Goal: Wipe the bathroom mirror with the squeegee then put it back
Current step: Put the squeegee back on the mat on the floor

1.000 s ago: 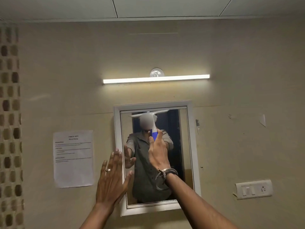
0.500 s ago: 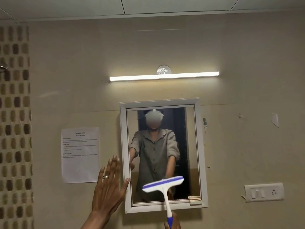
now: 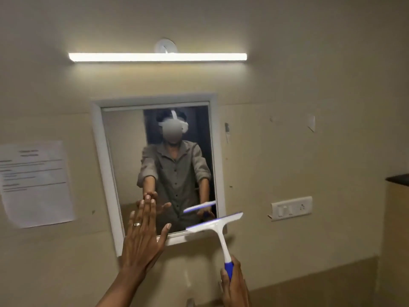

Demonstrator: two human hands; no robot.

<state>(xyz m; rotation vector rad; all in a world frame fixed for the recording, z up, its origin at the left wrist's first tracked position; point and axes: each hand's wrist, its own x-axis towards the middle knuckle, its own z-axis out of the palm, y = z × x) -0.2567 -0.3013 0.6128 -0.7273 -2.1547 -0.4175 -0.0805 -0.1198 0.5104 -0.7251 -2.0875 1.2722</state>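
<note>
A white-framed mirror hangs on the beige wall and reflects a person in a grey shirt. My right hand grips the blue handle of a white squeegee; its blade tilts across the mirror's lower right corner, at the bottom frame. My left hand is raised flat with fingers spread, in front of the mirror's lower left part. Whether it touches the glass is unclear.
A lit tube light runs above the mirror. A printed paper notice is stuck to the wall at left. A white switch plate sits right of the mirror, and a dark ledge juts in at the far right.
The squeegee came down from the mirror's top to its bottom edge and shifted to the lower right corner. My left hand moved right, over the glass. The view swung right.
</note>
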